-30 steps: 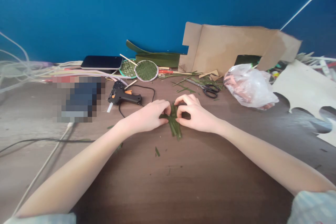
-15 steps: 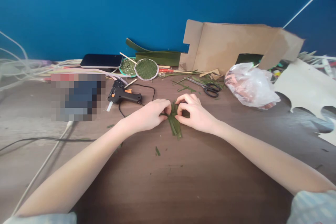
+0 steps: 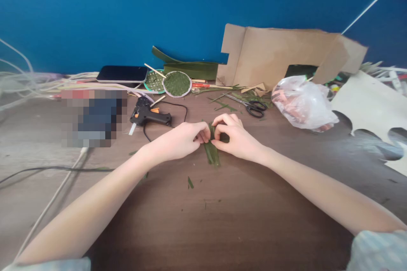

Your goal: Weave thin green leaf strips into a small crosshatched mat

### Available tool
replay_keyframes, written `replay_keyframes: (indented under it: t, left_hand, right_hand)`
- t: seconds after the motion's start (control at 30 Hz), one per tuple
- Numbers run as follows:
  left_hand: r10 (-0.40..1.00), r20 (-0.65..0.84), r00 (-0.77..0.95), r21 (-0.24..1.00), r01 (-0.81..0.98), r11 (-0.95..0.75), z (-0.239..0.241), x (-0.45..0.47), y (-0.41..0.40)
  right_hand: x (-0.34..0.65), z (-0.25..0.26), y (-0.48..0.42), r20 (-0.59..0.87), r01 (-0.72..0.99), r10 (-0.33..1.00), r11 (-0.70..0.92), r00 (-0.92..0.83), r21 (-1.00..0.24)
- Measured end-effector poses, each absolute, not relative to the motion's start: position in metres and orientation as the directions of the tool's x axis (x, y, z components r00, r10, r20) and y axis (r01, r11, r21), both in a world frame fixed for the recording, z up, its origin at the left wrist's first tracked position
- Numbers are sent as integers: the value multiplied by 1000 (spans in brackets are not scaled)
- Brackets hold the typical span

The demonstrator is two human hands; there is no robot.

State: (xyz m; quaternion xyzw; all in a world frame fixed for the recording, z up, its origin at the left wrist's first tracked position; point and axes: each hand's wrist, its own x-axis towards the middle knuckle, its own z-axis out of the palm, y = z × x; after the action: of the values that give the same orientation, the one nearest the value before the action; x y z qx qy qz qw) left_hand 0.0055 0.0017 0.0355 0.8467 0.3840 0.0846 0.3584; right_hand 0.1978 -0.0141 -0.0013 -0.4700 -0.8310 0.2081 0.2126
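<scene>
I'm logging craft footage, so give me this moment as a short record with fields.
left hand: pinches the leaf strips
right hand: pinches the same strips from the other side
strips: green bundle on the table, loose ends toward the person
left of hands: glue gun
behind hands: scissors, woven discs, phone
right: plastic bag, cardboard by the wall

Table [image 3: 222, 220], leaf strips [image 3: 211, 155], glue gun [image 3: 149, 115], perhaps phone [image 3: 122, 74]
</scene>
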Motion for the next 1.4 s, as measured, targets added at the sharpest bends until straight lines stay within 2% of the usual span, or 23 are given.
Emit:
replay_keyframes:
  t: [0.3, 0.67, 0.9, 1.0, 1.1, 1.2, 1.27, 1.4]
  left_hand:
    - [719, -107, 687, 663, 589, -463, 32, 4, 1]
    - [783, -95, 615, 514, 704, -491, 30, 18, -7]
    - [775, 16, 632, 407, 704, -583, 22, 22, -10]
    - [780, 23, 626, 414, 704, -577, 22, 22, -10]
    - [776, -11, 630, 484, 683, -547, 27, 20, -9]
    - [767, -35, 641, 546, 655, -522, 32, 19, -8]
    - [766, -47, 642, 577, 643, -504, 32, 18, -7]
    - [781, -65, 621, 588, 656, -473, 30, 16, -6]
  right_hand:
    - [200, 0, -12, 161, 681, 874, 462, -459, -568]
    - [201, 13, -14, 159, 596, 892, 405, -422, -694]
    - [197, 15, -18, 176, 542, 893, 397, -414, -741]
    - [199, 16, -17, 183, 521, 883, 410, -433, -749]
    - [204, 23, -15, 165, 476, 833, 451, -528, -755]
    - [207, 31, -17, 65, 397, 653, 533, -754, -748]
    - [207, 33, -19, 12, 402, 564, 603, -825, -689]
    - [204, 32, -25, -18, 456, 528, 715, -849, -530]
